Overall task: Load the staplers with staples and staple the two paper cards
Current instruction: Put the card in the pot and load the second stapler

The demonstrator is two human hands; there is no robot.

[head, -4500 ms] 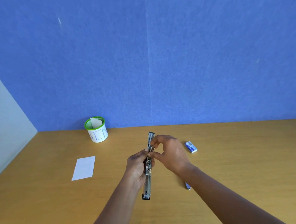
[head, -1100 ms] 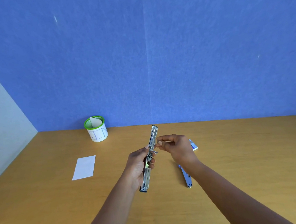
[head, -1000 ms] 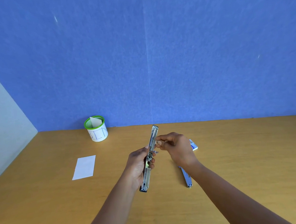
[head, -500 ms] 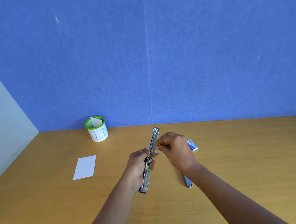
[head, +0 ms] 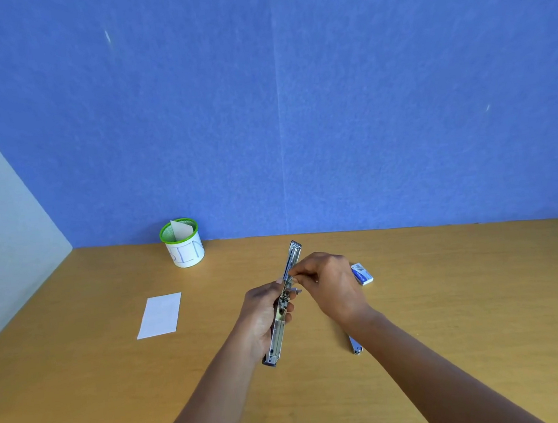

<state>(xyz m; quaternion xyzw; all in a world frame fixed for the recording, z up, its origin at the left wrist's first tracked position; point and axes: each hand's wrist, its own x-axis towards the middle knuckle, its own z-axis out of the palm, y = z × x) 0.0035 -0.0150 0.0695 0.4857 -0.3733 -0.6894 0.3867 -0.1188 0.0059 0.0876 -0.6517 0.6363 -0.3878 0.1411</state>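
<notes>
My left hand (head: 262, 311) grips a metal stapler (head: 277, 335) folded out flat, its long axis running away from me above the table. My right hand (head: 330, 283) pinches at the upper half of the stapler near its staple channel; whether a strip of staples sits between those fingers I cannot tell. A second stapler (head: 355, 346) lies on the table under my right forearm, mostly hidden. A small blue staple box (head: 362, 273) lies just right of my right hand. One white paper card (head: 160, 315) lies flat at the left.
A white cup with a green rim (head: 183, 243) stands at the back against the blue wall, a folded paper sticking out of it. The wooden table (head: 469, 294) meets a pale side wall on the left.
My right hand has moved left from beside the stapler onto its upper half and closed its fingertips there. The left hand has kept hold of the stapler, tilting it slightly.
</notes>
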